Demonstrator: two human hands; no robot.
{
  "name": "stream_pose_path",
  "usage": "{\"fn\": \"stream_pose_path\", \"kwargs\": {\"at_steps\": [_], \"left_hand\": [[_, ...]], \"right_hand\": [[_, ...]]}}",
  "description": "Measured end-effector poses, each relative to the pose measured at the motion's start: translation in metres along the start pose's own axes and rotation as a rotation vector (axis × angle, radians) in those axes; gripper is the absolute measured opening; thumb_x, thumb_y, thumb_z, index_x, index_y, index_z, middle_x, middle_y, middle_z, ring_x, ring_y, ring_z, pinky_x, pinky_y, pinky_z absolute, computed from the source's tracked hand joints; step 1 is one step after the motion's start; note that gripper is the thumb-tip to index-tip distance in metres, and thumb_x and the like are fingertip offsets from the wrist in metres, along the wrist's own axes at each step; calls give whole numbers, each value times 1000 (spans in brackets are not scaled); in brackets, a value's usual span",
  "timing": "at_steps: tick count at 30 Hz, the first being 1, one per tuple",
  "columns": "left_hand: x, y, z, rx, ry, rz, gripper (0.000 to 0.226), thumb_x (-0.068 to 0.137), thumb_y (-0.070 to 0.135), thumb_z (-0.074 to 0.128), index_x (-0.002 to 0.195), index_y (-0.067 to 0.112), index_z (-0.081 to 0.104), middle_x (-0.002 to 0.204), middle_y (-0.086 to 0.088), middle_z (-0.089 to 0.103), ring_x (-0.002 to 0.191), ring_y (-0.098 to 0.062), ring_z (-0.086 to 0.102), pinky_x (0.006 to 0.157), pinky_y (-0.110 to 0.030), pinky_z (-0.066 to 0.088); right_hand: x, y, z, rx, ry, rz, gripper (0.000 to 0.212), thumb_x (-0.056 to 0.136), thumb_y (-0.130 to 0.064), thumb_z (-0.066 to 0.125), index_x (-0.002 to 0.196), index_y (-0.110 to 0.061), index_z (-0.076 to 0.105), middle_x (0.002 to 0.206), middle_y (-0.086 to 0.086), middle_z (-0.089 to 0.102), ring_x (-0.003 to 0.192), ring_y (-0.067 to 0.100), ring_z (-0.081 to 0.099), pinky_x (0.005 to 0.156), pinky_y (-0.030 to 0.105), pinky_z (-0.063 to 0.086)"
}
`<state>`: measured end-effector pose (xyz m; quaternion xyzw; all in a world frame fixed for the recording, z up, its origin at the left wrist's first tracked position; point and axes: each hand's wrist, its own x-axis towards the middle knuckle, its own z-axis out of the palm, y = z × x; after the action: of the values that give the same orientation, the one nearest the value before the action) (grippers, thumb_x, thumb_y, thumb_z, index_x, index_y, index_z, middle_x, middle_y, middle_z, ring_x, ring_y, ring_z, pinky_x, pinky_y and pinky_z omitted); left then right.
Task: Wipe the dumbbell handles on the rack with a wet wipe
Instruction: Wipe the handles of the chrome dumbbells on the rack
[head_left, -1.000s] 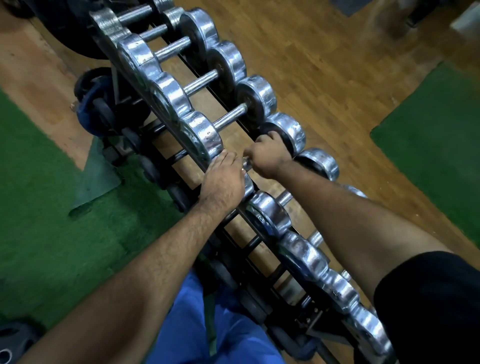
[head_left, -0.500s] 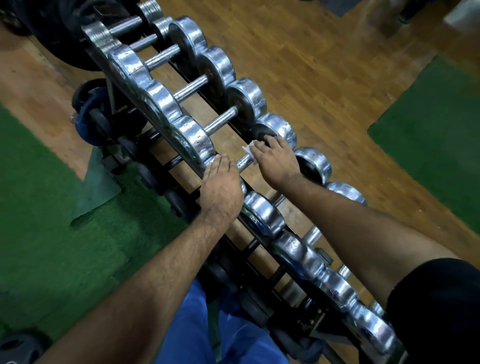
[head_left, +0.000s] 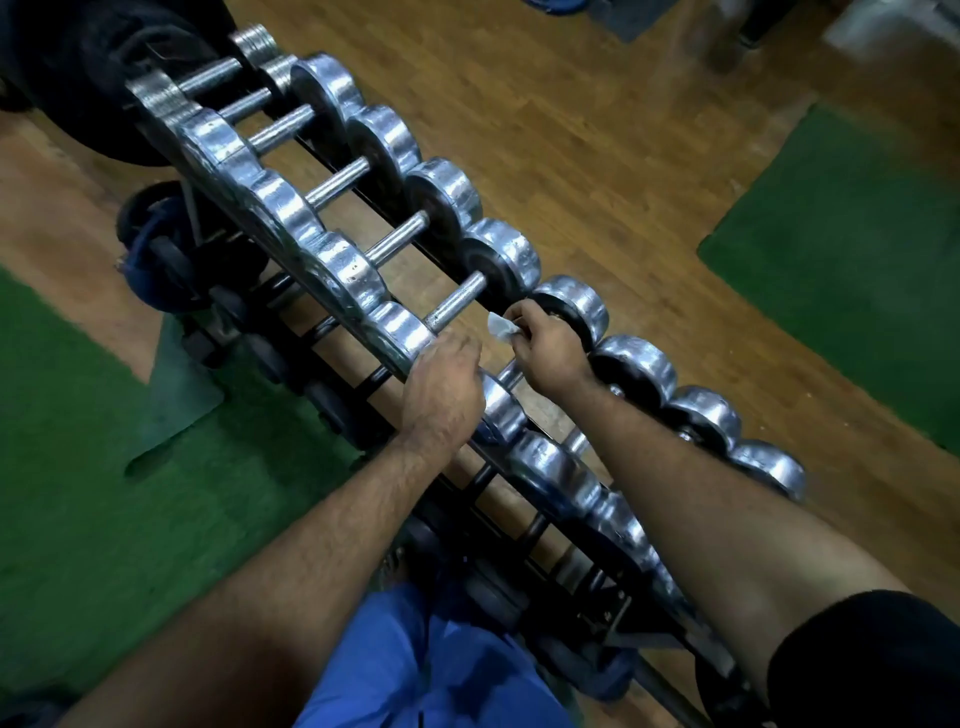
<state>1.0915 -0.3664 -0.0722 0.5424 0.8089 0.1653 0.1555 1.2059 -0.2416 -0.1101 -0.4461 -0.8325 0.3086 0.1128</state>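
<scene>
A black rack (head_left: 524, 525) runs diagonally from upper left to lower right and carries several chrome dumbbells. My right hand (head_left: 545, 345) pinches a small white wet wipe (head_left: 501, 326) just above the rack, near the far chrome head (head_left: 574, 306) of one dumbbell. A bare knurled handle (head_left: 457, 301) lies just left of the wipe, apart from it. My left hand (head_left: 441, 389) rests over the near head of the dumbbell below my right hand and hides most of that head. A short piece of that dumbbell's handle (head_left: 511, 373) shows between my two hands.
Wooden floor (head_left: 597, 130) lies beyond the rack. Green mats lie at left (head_left: 78, 467) and at right (head_left: 857, 270). Dark weight plates (head_left: 156, 249) lean low at the rack's left end. My blue trouser leg (head_left: 415, 665) is at the bottom, close to the rack.
My right hand has come off the handle it gripped and lifted up with the wipe pinched in its fingers. My left hand stays on the near dumbbell head.
</scene>
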Motion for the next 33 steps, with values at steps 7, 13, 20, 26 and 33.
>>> {"fn": "stream_pose_path", "kwargs": {"at_steps": [7, 13, 20, 26, 33], "left_hand": [[-14, 8, 14, -78, -33, 44, 28, 91, 12, 49, 115, 5, 63, 114, -9, 64, 106, -25, 59, 94, -39, 50], [-28, 11, 27, -56, -46, 23, 41, 99, 23, 50, 136, 6, 51, 142, -8, 51, 135, -23, 42, 113, -33, 34], [-32, 11, 33, -58, -50, -7, 46, 103, 24, 42, 146, 8, 41, 155, -8, 37, 146, -21, 27, 120, -33, 25], [-34, 17, 30, -79, -48, -47, 47, 104, 23, 42, 148, 9, 38, 156, -6, 35, 147, -20, 24, 120, -30, 21], [-32, 20, 31, -85, -49, -72, 46, 101, 23, 47, 146, 9, 43, 153, -6, 40, 145, -22, 31, 118, -31, 25]], "right_hand": [[-30, 20, -9, -243, 125, -49, 23, 85, -12, 56, 102, -17, 69, 104, 0, 66, 97, 25, 60, 75, 35, 48], [-30, 37, 6, -463, 91, -237, 29, 82, -10, 57, 101, -19, 76, 100, 0, 72, 85, 29, 60, 77, 39, 50], [-32, 51, 8, -628, -13, -496, 39, 91, -21, 62, 128, -30, 64, 132, -14, 63, 84, 19, 53, 69, 32, 36], [-14, 65, 5, -565, -224, -599, 60, 84, -5, 55, 143, -16, 51, 145, 1, 53, 92, 25, 54, 83, 38, 48], [-15, 61, -8, -742, -89, -643, 49, 88, -16, 58, 137, -20, 57, 137, -4, 60, 111, 27, 54, 88, 43, 38]]}}
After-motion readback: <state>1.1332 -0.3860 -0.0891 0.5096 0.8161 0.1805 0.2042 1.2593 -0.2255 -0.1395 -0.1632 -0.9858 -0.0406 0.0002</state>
